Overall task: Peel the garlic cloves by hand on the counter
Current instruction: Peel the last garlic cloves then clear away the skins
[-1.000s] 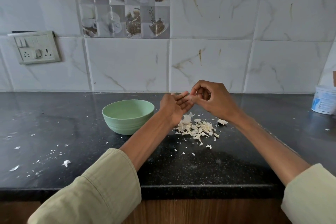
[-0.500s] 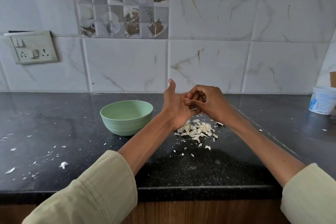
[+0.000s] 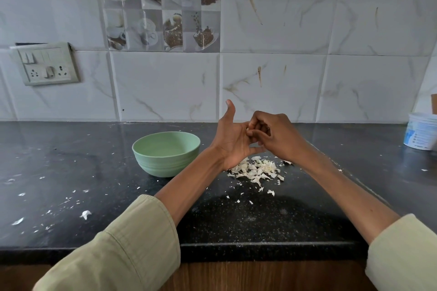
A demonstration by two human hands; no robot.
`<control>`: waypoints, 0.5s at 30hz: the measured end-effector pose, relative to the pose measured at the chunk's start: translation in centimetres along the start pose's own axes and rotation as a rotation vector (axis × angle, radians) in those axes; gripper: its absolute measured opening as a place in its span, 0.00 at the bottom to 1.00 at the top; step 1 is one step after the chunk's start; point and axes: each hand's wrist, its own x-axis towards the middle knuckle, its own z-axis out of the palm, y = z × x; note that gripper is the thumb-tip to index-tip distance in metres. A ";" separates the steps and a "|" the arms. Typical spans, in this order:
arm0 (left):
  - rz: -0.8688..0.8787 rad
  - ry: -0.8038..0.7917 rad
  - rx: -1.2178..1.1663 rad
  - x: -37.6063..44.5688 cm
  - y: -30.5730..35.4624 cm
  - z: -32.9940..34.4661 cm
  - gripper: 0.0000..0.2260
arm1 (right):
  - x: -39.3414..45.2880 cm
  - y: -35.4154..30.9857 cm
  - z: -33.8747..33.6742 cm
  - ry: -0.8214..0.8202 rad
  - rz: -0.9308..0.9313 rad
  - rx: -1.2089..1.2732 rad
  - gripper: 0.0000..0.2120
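My left hand point(image 3: 230, 142) is raised above the counter with the thumb pointing up and the palm turned right, its fingers stretched out under my right hand. My right hand point(image 3: 275, 136) has its fingers curled against the left palm and pinches a small pale garlic clove point(image 3: 247, 129), which is mostly hidden. Below both hands a pile of white garlic skins point(image 3: 256, 169) lies on the black counter point(image 3: 71, 172). A pale green bowl point(image 3: 165, 152) stands just left of my left wrist; its visible inside looks empty.
Loose skin flakes point(image 3: 85, 214) are scattered over the counter's left and front. A white plastic tub point(image 3: 421, 131) stands at the far right by the tiled wall. A switch and socket plate point(image 3: 47, 66) hangs on the wall at the left. The counter's front edge point(image 3: 260, 247) runs near my sleeves.
My left hand has turned from fingers meeting the right hand's to thumb up, palm open. My right hand has moved in against the left palm. Both hands have shifted slightly left.
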 end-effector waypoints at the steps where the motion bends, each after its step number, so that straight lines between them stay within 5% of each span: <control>1: 0.004 0.000 0.005 0.0 -0.1 0.1 0.45 | 0.0 0.0 -0.1 0.007 0.002 -0.001 0.05; 15: 0.073 0.036 0.147 -0.4 -0.1 1.2 0.44 | 0.0 0.2 -0.1 0.016 -0.026 0.006 0.06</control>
